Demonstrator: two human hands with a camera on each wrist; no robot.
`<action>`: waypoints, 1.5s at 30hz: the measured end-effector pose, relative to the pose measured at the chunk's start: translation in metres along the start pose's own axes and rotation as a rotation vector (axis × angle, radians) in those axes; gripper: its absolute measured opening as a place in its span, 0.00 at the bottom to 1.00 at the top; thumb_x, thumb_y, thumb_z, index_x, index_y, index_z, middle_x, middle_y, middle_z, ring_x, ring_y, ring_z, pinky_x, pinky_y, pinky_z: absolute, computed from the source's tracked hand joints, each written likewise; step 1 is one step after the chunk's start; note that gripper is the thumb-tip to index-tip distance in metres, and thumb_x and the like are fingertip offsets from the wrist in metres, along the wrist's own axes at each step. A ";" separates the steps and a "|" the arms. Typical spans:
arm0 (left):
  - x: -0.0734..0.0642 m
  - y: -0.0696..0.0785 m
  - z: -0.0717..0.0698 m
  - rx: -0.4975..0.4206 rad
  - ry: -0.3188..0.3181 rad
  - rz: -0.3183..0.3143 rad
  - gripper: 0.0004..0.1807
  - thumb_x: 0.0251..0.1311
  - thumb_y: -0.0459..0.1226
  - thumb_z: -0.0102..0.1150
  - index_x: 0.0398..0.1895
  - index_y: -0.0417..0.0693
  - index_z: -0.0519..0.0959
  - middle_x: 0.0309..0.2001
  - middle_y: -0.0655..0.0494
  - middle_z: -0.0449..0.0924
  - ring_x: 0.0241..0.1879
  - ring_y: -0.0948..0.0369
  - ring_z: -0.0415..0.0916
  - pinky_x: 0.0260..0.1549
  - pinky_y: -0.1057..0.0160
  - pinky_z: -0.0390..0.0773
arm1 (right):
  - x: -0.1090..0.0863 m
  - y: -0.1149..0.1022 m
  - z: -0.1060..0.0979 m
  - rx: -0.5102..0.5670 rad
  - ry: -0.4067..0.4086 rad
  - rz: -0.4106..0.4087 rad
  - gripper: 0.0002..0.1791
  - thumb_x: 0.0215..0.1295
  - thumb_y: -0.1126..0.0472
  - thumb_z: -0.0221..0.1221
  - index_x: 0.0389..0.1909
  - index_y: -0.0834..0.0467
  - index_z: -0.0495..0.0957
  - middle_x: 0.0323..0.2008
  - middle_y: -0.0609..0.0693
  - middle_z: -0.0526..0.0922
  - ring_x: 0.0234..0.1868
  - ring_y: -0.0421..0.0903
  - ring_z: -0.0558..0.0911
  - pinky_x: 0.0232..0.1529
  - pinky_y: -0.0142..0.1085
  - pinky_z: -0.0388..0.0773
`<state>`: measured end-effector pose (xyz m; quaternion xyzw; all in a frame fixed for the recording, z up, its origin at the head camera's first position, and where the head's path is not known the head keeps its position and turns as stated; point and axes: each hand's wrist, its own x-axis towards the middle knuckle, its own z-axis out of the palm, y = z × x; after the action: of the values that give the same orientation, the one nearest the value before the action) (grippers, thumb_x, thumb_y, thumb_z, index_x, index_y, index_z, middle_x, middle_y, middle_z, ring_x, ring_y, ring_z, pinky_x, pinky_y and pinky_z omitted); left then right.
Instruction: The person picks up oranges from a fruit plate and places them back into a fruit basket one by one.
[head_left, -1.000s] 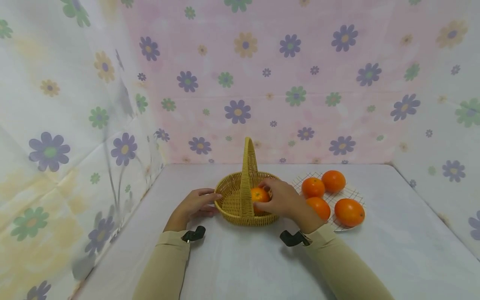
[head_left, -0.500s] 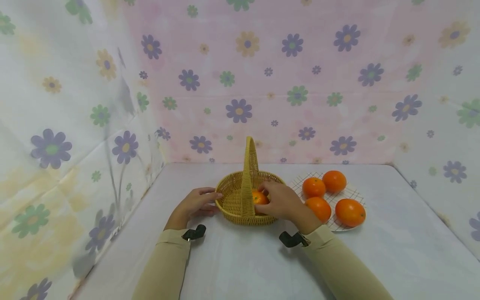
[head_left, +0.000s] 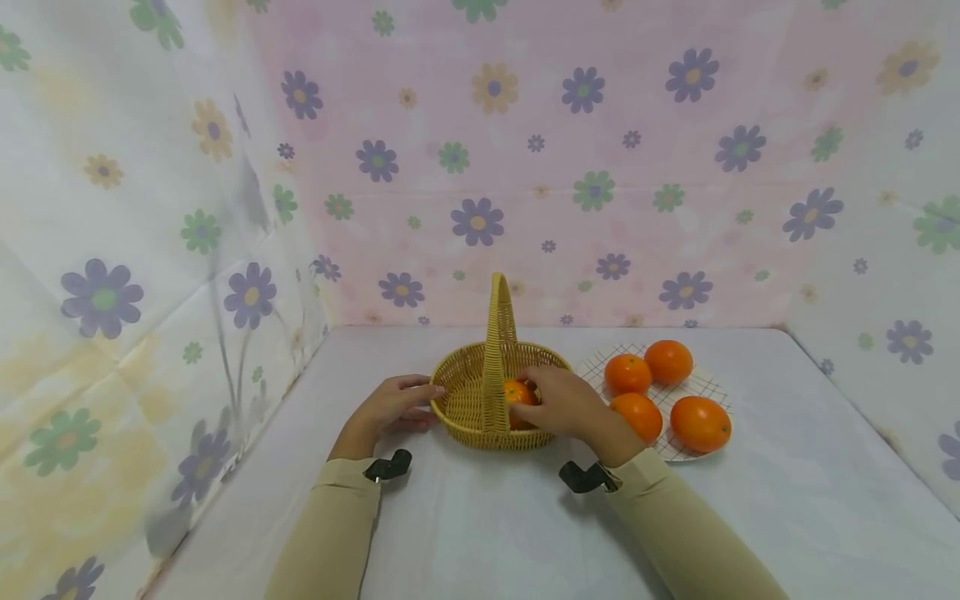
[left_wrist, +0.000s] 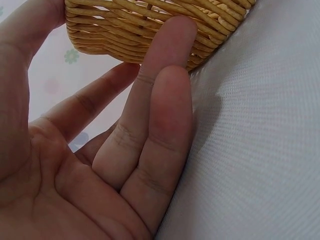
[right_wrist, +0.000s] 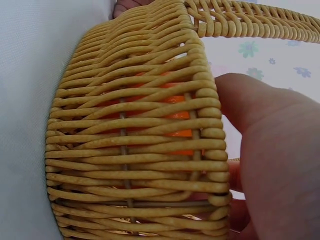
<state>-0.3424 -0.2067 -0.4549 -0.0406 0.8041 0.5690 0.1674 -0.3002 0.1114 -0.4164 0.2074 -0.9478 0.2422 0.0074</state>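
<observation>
1. The left hand (head_left: pixel 393 404) holds the left end of an oval, golden-yellow woven basket (head_left: pixel 463 433), its thumb over the rim and its other fingers extended along the outer wall, low beside the white cloth-covered worktop (head_left: pixel 465 533).
2. The right hand (head_left: pixel 562 400) reaches down into the basket's right half, its back turned up, grasping a round, glossy orange fruit (head_left: pixel 519 392) between the thumb on the near side and the fingers on the far side.
3. That fruit sits inside the basket, right of the tall arched woven handle (head_left: pixel 492 358); from the right wrist, its colour shows through the weave.
4. Both forearms, in beige sleeves (head_left: pixel 326 525), slant inward towards the basket.
5. Beyond the right wrist, four more orange fruits (head_left: pixel 699 423) rest on a white plate (head_left: pixel 705 386) with a grid pattern.
</observation>
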 end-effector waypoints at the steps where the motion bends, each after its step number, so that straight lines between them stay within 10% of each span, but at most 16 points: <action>1: 0.000 0.000 0.000 0.003 0.000 0.002 0.43 0.55 0.59 0.74 0.71 0.50 0.73 0.54 0.49 0.87 0.42 0.55 0.89 0.41 0.59 0.88 | 0.000 0.000 0.000 0.001 -0.002 -0.001 0.29 0.65 0.39 0.64 0.60 0.51 0.78 0.43 0.41 0.82 0.39 0.41 0.78 0.41 0.35 0.79; 21: -0.001 0.001 -0.001 -0.018 -0.008 0.000 0.42 0.56 0.57 0.74 0.71 0.50 0.73 0.54 0.49 0.86 0.43 0.54 0.89 0.41 0.59 0.88 | -0.003 0.011 -0.027 0.108 0.045 -0.040 0.29 0.65 0.40 0.68 0.62 0.52 0.80 0.54 0.49 0.85 0.54 0.51 0.83 0.56 0.49 0.83; 45: 0.001 -0.002 -0.001 -0.027 -0.029 0.024 0.40 0.56 0.57 0.74 0.68 0.50 0.76 0.51 0.50 0.88 0.42 0.54 0.89 0.42 0.59 0.88 | -0.014 0.067 -0.072 0.112 0.244 0.223 0.29 0.67 0.47 0.68 0.65 0.55 0.77 0.70 0.62 0.72 0.72 0.66 0.67 0.71 0.65 0.65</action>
<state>-0.3426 -0.2081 -0.4566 -0.0252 0.7941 0.5825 0.1717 -0.3201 0.2036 -0.3854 0.0700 -0.9420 0.3174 0.0840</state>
